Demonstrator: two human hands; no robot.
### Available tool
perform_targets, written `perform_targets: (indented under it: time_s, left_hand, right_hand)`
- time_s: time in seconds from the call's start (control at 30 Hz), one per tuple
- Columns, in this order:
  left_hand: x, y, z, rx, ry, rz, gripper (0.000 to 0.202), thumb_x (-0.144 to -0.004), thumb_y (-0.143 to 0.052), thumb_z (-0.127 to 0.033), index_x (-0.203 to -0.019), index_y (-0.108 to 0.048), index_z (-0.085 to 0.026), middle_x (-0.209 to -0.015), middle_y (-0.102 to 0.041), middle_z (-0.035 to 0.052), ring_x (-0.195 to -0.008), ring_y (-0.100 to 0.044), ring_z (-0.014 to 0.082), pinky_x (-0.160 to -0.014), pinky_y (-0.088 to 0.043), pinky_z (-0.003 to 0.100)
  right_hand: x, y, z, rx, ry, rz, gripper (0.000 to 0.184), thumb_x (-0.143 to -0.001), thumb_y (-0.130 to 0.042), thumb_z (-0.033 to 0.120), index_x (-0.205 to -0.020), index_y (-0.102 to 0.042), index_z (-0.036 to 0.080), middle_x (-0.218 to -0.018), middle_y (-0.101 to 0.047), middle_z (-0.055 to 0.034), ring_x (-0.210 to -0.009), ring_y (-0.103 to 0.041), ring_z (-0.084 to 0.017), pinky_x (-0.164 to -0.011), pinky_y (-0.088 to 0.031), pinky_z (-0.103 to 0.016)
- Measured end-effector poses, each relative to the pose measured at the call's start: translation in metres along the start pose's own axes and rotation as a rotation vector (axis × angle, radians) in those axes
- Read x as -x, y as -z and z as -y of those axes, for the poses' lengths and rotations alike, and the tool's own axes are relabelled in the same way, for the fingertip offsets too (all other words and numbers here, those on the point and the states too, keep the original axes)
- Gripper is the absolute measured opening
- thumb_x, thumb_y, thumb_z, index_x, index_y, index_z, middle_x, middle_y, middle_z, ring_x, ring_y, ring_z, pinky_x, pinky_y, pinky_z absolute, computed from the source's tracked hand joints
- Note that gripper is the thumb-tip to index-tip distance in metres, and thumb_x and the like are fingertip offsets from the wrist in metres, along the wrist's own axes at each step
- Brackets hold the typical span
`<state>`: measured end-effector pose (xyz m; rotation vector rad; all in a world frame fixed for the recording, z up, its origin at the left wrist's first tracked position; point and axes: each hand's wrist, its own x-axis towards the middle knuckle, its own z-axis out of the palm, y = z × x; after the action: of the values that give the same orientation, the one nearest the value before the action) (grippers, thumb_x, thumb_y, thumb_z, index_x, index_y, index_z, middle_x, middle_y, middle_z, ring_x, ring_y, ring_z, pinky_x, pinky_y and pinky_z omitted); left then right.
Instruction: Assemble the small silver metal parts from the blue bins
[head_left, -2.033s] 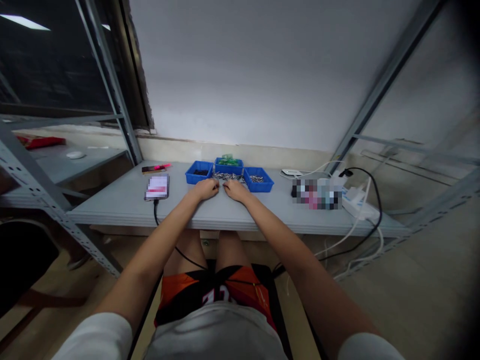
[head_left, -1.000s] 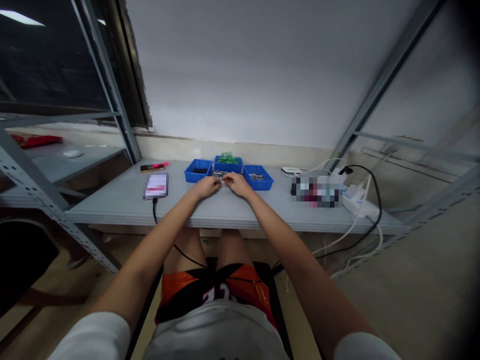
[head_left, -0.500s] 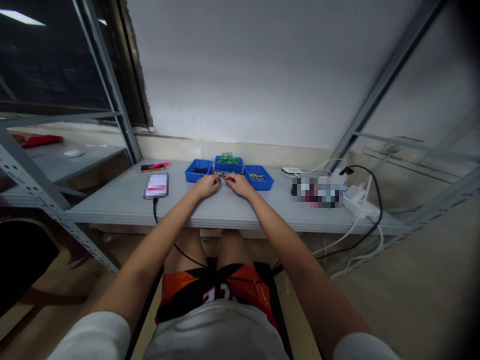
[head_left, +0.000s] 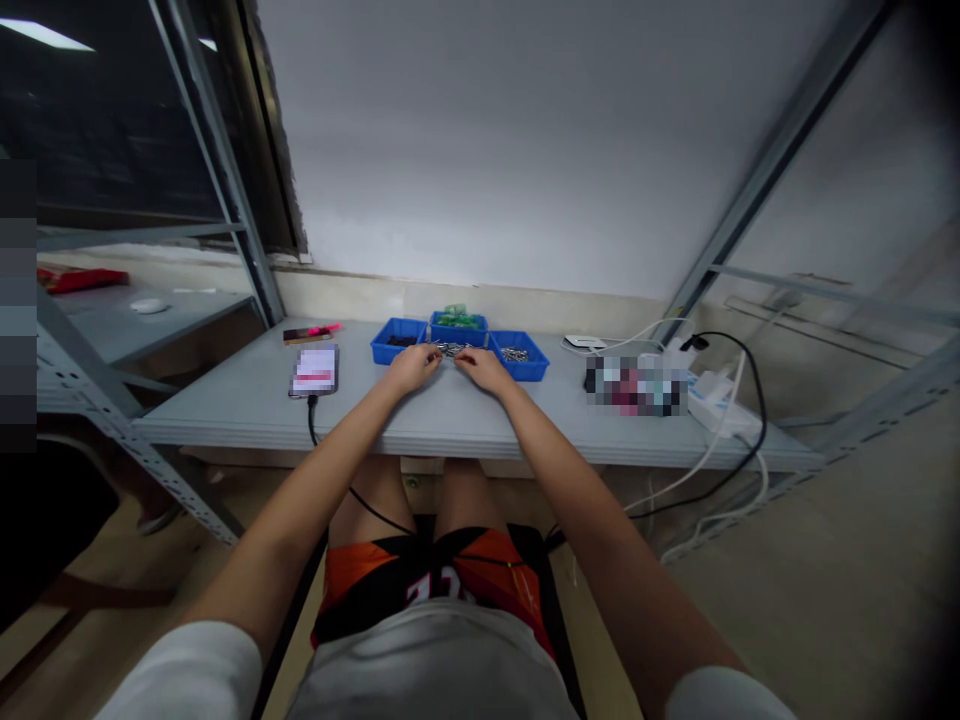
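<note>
My left hand [head_left: 415,367] rests over the desk with its fingers pinched together; whatever it holds is too small to name. Facing it, my right hand [head_left: 480,366] is also closed in a pinch, with its fingertips a little apart from the left ones. Just beyond my fingertips lies a heap of small silvery metal parts [head_left: 451,349]. A blue bin [head_left: 383,353] with dark small pieces stands beyond my left hand. Past my right hand sits another blue bin [head_left: 528,371] with shiny metal pieces. Behind the heap, a third blue bin [head_left: 470,334] holds green pieces.
On the left of the grey desk [head_left: 240,395] lies a phone [head_left: 315,370] with a black cable. A white power strip [head_left: 720,403] with cables and a blurred object [head_left: 634,385] are at the right. Metal shelf posts [head_left: 217,150] frame the desk.
My fingertips have moved slightly apart; the right hand has shifted a little to the right. The small light piece seen between the fingertips no longer shows clearly.
</note>
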<state>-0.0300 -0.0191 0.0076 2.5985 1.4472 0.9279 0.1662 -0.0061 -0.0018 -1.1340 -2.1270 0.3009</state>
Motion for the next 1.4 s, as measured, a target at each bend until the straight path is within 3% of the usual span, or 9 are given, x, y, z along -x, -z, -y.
perform_targets:
  time_s: [0.3,0.57,0.73,0.93,1.1,1.4]
  left_hand:
    - [0.000,0.002,-0.004,0.054,-0.122,-0.002,0.026,-0.086,-0.049,-0.030,-0.096,-0.069,-0.015,-0.091,-0.068,0.0073,-0.077,-0.060,0.0174,-0.072,-0.045,0.027]
    - [0.000,0.002,-0.003,0.081,-0.041,-0.072,0.021,-0.084,-0.050,-0.027,-0.091,-0.066,-0.016,-0.084,-0.069,0.0061,-0.072,-0.059,0.0174,-0.066,-0.043,0.026]
    - [0.002,0.002,-0.001,0.043,0.006,0.024,0.019,-0.081,-0.052,-0.025,-0.091,-0.066,-0.017,-0.086,-0.070,0.0061,-0.075,-0.061,0.0185,-0.064,-0.042,0.025]
    - [0.002,-0.001,0.002,0.028,-0.010,0.105,0.021,-0.080,-0.052,-0.024,-0.094,-0.067,-0.018,-0.092,-0.070,0.0067,-0.078,-0.062,0.0191,-0.067,-0.044,0.025]
    - [0.000,-0.001,0.001,0.061,-0.084,0.048,0.028,-0.083,-0.050,-0.028,-0.101,-0.068,-0.017,-0.093,-0.068,0.0072,-0.078,-0.061,0.0178,-0.072,-0.046,0.026]
    - [-0.002,-0.002,0.001,0.103,-0.103,-0.011,0.031,-0.089,-0.047,-0.034,-0.101,-0.069,-0.015,-0.094,-0.068,0.0080,-0.075,-0.059,0.0161,-0.074,-0.046,0.027]
  right_hand:
    - [0.001,-0.008,-0.002,-0.014,0.086,0.114,0.015,-0.085,-0.057,0.018,-0.092,-0.070,0.017,-0.084,-0.070,-0.0036,-0.074,-0.059,-0.014,-0.074,-0.042,-0.025]
    - [-0.001,0.000,0.005,-0.034,0.054,-0.050,0.015,-0.087,-0.054,0.021,-0.090,-0.068,0.017,-0.089,-0.069,-0.0050,-0.081,-0.060,-0.015,-0.078,-0.042,-0.027]
    - [-0.002,0.001,0.010,-0.120,0.074,-0.147,0.016,-0.087,-0.054,0.026,-0.092,-0.066,0.016,-0.091,-0.069,-0.0055,-0.083,-0.060,-0.016,-0.080,-0.044,-0.028]
    - [-0.001,-0.001,0.013,-0.151,0.097,-0.116,0.018,-0.087,-0.053,0.029,-0.091,-0.066,0.018,-0.091,-0.070,-0.0047,-0.083,-0.061,-0.016,-0.080,-0.045,-0.028]
    - [-0.001,-0.002,0.010,-0.152,0.099,-0.057,0.018,-0.085,-0.055,0.027,-0.092,-0.069,0.018,-0.093,-0.070,-0.0041,-0.083,-0.061,-0.015,-0.082,-0.044,-0.028]
    - [-0.001,0.000,0.012,-0.190,0.073,-0.102,0.020,-0.086,-0.055,0.030,-0.093,-0.068,0.017,-0.092,-0.071,-0.0038,-0.082,-0.061,-0.015,-0.079,-0.044,-0.026]
